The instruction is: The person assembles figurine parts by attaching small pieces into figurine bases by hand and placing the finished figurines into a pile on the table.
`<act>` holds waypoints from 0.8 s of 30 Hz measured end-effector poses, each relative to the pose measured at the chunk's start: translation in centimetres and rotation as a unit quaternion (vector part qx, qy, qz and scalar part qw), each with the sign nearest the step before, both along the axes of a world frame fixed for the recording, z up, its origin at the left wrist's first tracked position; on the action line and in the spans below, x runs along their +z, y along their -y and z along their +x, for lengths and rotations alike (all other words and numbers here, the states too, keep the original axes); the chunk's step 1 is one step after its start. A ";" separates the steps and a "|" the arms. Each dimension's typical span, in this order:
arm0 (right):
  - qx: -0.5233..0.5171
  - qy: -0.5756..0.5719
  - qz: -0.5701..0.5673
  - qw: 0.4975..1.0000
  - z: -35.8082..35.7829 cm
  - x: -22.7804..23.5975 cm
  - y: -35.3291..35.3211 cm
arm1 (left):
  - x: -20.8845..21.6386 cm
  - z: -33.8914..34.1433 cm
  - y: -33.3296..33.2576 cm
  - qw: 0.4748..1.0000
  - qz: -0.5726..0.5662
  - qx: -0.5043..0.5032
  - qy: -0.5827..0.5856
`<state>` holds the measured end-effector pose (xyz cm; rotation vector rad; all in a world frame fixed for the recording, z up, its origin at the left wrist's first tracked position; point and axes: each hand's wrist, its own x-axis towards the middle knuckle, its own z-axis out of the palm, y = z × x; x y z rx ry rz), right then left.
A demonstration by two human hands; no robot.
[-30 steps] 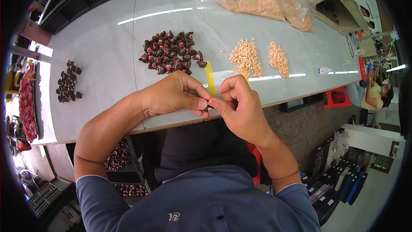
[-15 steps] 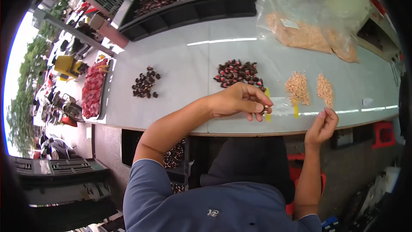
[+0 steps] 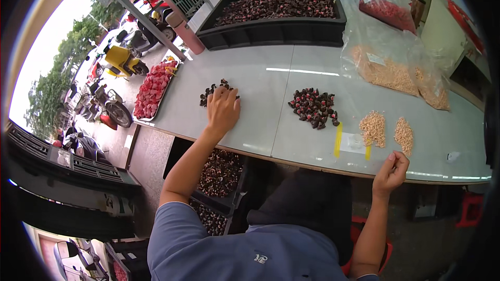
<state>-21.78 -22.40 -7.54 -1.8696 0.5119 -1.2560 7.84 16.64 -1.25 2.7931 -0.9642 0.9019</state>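
Since 0.5 s ago, left hand (image 3: 223, 108) has been moved onto small dark pile (image 3: 214, 91) on worktop (image 3: 260, 83), fingers spread. Right hand (image 3: 391, 170) fingers pinched, contents unclear. Judged: depositing; next, return to larger pile (image 3: 313, 107).

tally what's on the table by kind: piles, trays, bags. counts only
Dark red-and-black pieces, loose piles: 2, small pile under the left hand, larger pile
Tan pieces, loose piles: 2, and, just beyond the right hand
Black tray of dark pieces: 1
Clear bags: 2, tan-filled, red-filled
Total: 7
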 end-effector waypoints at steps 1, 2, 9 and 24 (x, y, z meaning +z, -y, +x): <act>0.006 0.007 -0.015 1.000 0.0 0.1 0.1 | 0.1 0.0 -0.3 1.000 -0.001 -0.004 -0.001; 0.012 0.013 -0.031 0.999 0.1 0.2 0.1 | 0.1 0.0 -0.6 1.000 0.003 0.028 0.006; 0.011 0.019 -0.043 0.999 0.8 1.0 -0.6 | 1.1 -1.0 1.0 0.996 -0.016 0.049 0.073; -0.013 0.048 -0.090 0.995 1.1 1.9 -0.1 | 2.7 -7.4 22.2 0.925 0.047 -0.304 -0.224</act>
